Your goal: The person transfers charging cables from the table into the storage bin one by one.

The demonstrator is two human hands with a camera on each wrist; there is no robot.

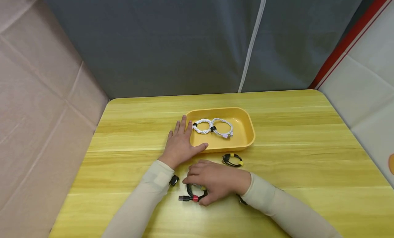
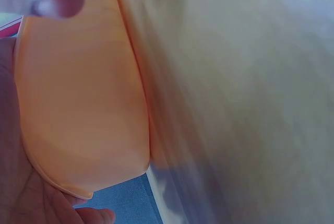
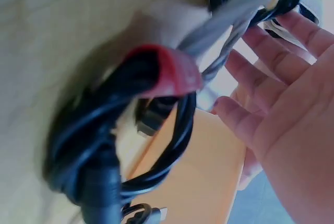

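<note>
While the right hand (image 1: 217, 180) curled round the black coiled cable (image 1: 193, 194), the yellow tray (image 1: 246, 123) lay just beyond. The left hand (image 1: 181, 144) rested flat-fingered against the tray's near-left corner.

worktop: yellow wood-grain table top (image 1: 292, 156) with rounded far corners | centre, far half: shallow yellow plastic tray (image 1: 243, 135) | just near the tray, right of centre: small black coiled cable with yellow ties (image 1: 232, 160) | near centre: black coiled cable with red tie (image 1: 192, 194), its plug pointing left
</note>
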